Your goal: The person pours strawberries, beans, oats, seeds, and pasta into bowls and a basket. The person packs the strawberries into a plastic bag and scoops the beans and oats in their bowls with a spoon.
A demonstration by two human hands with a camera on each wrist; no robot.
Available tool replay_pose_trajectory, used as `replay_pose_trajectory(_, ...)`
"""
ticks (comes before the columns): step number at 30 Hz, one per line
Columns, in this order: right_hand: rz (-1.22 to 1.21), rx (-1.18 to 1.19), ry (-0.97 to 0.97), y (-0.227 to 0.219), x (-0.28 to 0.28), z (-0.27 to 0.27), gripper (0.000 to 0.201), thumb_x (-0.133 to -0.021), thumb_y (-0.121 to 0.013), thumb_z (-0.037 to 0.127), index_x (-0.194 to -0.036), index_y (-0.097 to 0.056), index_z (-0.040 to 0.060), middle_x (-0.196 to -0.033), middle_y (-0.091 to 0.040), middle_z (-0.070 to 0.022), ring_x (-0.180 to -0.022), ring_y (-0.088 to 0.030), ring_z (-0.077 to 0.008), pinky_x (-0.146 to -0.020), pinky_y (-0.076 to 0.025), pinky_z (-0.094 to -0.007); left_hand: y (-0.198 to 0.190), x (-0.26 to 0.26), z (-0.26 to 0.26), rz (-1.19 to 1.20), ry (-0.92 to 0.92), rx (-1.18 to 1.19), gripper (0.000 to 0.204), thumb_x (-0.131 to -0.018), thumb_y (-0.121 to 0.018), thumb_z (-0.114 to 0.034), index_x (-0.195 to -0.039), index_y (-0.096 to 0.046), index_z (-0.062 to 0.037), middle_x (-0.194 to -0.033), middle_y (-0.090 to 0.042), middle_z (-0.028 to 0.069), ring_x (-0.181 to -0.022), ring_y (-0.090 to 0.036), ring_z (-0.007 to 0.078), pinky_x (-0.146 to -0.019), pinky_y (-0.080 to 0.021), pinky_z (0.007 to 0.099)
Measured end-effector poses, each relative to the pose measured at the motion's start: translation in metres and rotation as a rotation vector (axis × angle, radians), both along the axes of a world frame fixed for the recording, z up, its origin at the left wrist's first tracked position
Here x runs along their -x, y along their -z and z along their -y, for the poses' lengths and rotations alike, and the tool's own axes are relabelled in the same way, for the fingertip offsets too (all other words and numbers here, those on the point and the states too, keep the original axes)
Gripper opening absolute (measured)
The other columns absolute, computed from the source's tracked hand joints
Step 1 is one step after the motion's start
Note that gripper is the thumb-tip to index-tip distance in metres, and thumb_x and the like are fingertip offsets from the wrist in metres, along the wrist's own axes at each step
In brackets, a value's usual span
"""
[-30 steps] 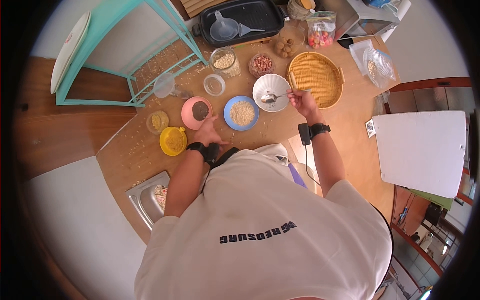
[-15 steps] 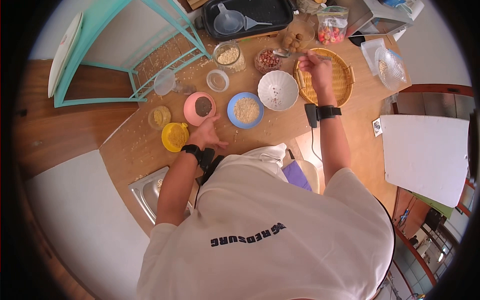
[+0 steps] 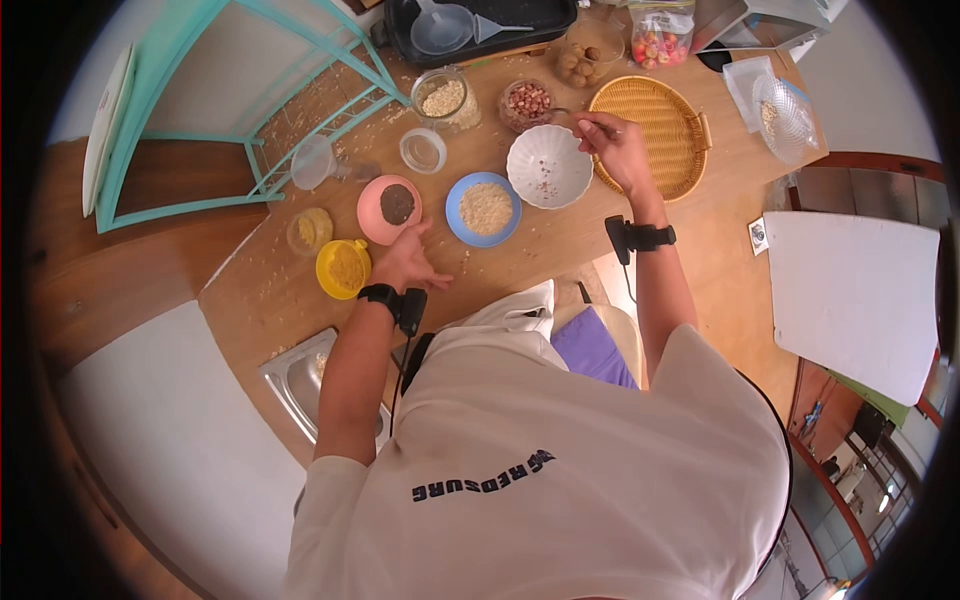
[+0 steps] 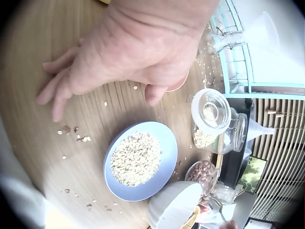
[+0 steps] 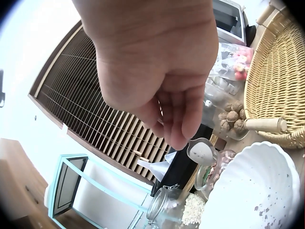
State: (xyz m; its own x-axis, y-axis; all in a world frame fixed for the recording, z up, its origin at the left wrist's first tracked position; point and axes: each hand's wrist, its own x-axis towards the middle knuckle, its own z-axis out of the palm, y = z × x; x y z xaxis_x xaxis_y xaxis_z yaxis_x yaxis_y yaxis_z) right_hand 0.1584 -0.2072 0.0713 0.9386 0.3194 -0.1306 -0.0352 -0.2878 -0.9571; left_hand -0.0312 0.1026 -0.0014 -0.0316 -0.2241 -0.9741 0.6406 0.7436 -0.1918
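Note:
My right hand [image 3: 612, 150] pinches a metal spoon [image 5: 202, 151] by its handle. In the head view the spoon points between the container of reddish peanuts [image 3: 528, 99] and the white fluted bowl [image 3: 549, 150], which has small reddish-brown bits on its bottom. My left hand [image 3: 410, 262] is low over the tabletop, fingers spread and holding nothing, its fingertips beside the pink bowl [image 3: 372, 218] of dark seeds. A blue bowl [image 3: 453, 212] of oat flakes sits between the pink and white bowls. Left of my left hand stands a yellow bowl [image 3: 346, 269] of yellow grains.
A wicker basket [image 3: 650, 140] lies right of the white bowl, behind my right wrist. Toward the back stand an oat jar [image 3: 447, 100], a container of walnuts [image 3: 580, 65] and a black pan [image 3: 480, 25] with funnels. A turquoise rack [image 3: 190, 215] rises at the left; loose flakes dot the table.
The spoon has gone from over the white bowl up by the peanut container, then slightly back down toward the bowl's far rim. My left hand stays beside the pink bowl.

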Motion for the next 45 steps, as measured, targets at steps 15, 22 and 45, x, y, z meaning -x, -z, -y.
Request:
replay_pose_trajectory(15, 0.025, -0.049, -0.011, -0.012, 0.001, -0.017, 0.023, -0.092, -0.060, 0.017, -0.095, -0.070, -0.0035, -0.067, -0.063, -0.0036, -0.054, -0.054, -0.0079, -0.051, -0.043, -0.0233, 0.002, 0.012, -0.003, 0.137, 0.090, -0.028, 0.106, -0.084, -0.063, -0.051, -0.147, 0.018, -0.0264, -0.134, 0.038, 0.0392, -0.129, 0.023, 0.0602, -0.106, -0.018, 0.0650)
replay_pose_trajectory(22, -0.080, -0.089, -0.031, -0.017, 0.004, -0.007, 0.030, -0.095, -0.056, 0.023, -0.083, -0.069, -0.0005, -0.059, -0.056, -0.0004, -0.050, -0.048, -0.0066, -0.047, -0.037, -0.0223, 0.001, 0.009, -0.001, 0.083, 0.041, -0.034, 0.103, -0.086, -0.063, -0.049, -0.148, 0.017, -0.0265, -0.136, 0.038, 0.0375, -0.129, 0.024, 0.0583, -0.106, -0.017, 0.0654)
replay_pose_trajectory(45, -0.036, 0.538, 0.026, 0.063, -0.015, -0.015, 0.039, -0.087, -0.056, 0.039, -0.094, -0.067, 0.0024, -0.087, -0.067, -0.0214, -0.089, -0.064, -0.0386, -0.077, -0.050, -0.0452, -0.003, 0.008, 0.011, 0.111, 0.132, -0.131, 0.099, -0.086, -0.062, -0.049, -0.150, 0.010, -0.0264, -0.144, 0.033, 0.0305, -0.129, 0.016, 0.0634, -0.104, -0.021, 0.0661)
